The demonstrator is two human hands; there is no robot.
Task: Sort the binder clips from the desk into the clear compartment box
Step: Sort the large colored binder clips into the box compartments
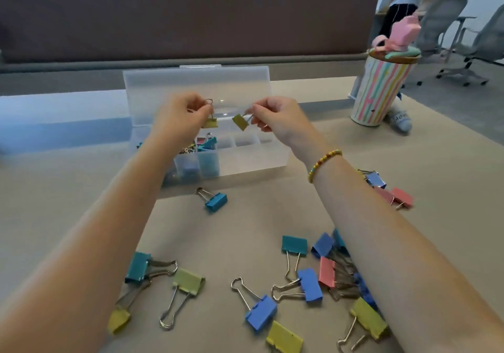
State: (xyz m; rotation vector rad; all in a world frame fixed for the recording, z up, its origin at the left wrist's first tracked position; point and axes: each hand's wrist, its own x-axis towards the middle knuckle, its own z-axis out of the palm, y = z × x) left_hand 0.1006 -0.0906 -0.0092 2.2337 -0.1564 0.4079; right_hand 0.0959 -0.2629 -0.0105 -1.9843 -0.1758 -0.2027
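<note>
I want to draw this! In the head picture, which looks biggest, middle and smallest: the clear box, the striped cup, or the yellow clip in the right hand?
1. Clear box
2. Striped cup
3. Yellow clip in the right hand, smallest by far.

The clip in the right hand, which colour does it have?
Yellow. The head view shows the small clip pinched by the right hand.

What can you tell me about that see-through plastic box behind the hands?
The clear compartment box is frosted, translucent plastic, long and shallow, and stands on the desk with its hinged lid propped upright at the back. Dividers split it into small cells. The left cells hold teal, blue and pink clips; the right ones look empty. Both hands hover above it, each pinching a small yellow clip; neither touches it.
</note>
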